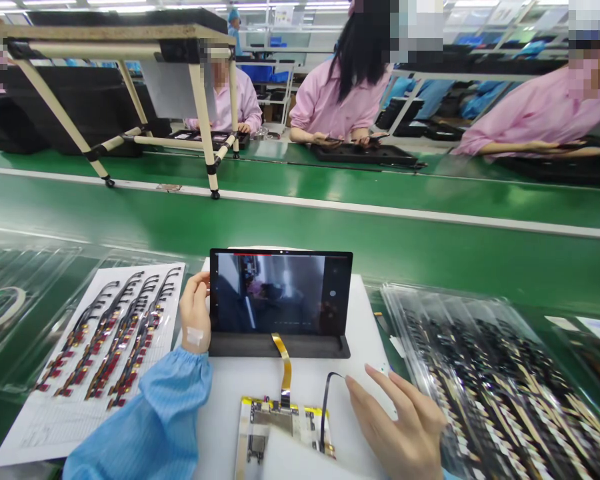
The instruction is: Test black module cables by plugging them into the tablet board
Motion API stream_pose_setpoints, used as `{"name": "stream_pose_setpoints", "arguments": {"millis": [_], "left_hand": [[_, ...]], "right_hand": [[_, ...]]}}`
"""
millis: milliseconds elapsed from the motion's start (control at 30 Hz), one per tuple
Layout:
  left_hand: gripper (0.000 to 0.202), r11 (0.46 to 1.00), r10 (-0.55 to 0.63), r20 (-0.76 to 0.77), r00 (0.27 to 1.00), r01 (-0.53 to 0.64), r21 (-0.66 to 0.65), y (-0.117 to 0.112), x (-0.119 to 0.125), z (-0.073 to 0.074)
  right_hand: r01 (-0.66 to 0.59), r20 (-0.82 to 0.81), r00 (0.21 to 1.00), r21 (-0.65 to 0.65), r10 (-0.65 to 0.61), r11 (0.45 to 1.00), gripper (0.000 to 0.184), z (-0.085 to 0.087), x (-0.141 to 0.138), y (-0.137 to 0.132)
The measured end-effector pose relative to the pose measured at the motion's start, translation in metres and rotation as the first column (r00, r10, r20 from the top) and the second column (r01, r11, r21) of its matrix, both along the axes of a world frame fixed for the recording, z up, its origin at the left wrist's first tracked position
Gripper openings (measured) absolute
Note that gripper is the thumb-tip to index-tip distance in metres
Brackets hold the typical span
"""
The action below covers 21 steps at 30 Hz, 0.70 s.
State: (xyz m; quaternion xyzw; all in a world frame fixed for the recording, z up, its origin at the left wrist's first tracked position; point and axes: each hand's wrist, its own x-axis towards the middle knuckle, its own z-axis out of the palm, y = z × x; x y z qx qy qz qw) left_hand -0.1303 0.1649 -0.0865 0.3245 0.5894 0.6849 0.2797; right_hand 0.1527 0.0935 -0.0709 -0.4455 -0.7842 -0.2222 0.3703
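My left hand (195,313), with a white bandage on the wrist and a blue sleeve, grips the left edge of a tablet (280,293), whose lit screen stands upright in a black stand (280,345). A gold ribbon cable (283,363) runs from the stand's base down to a circuit board (275,423) edged with yellow tape. A white sheet hides the board's lower part. My right hand (400,427) is open, with its fingertips close to the end of a thin black flex cable (325,407) rising from the board.
A white work mat (220,427) lies under the board. On its left is a paper sheet (110,340) with several wired connectors; on its right, a clear tray stack (500,380) of dark parts. Beyond runs a green conveyor (300,207), with pink-smocked co-workers across it and a pipe rack (125,100).
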Motion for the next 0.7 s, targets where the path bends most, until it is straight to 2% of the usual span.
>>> {"name": "stream_pose_setpoints", "arguments": {"millis": [133, 267, 400, 700], "left_hand": [[0.024, 1.000, -0.007, -0.006, 1.000, 0.007, -0.004, 0.000, 0.000, 0.000], [0.024, 1.000, -0.014, -0.005, 1.000, 0.014, -0.004, 0.000, 0.000, 0.000], [0.025, 1.000, -0.022, 0.000, 1.000, 0.022, -0.006, 0.000, 0.000, -0.001], [0.026, 1.000, -0.018, 0.001, 1.000, 0.018, -0.024, 0.000, -0.001, -0.001]], "right_hand": [[-0.015, -0.015, 1.000, 0.003, 0.015, 1.000, 0.005, 0.001, 0.002, 0.003], [-0.114, -0.024, 0.993, -0.012, 0.113, 0.993, 0.013, 0.003, 0.007, 0.009], [-0.159, -0.100, 0.983, -0.054, 0.153, 0.986, 0.012, 0.003, 0.011, 0.012], [-0.268, -0.130, 0.958, -0.100, 0.254, 0.958, 0.013, 0.004, 0.012, 0.011]]}}
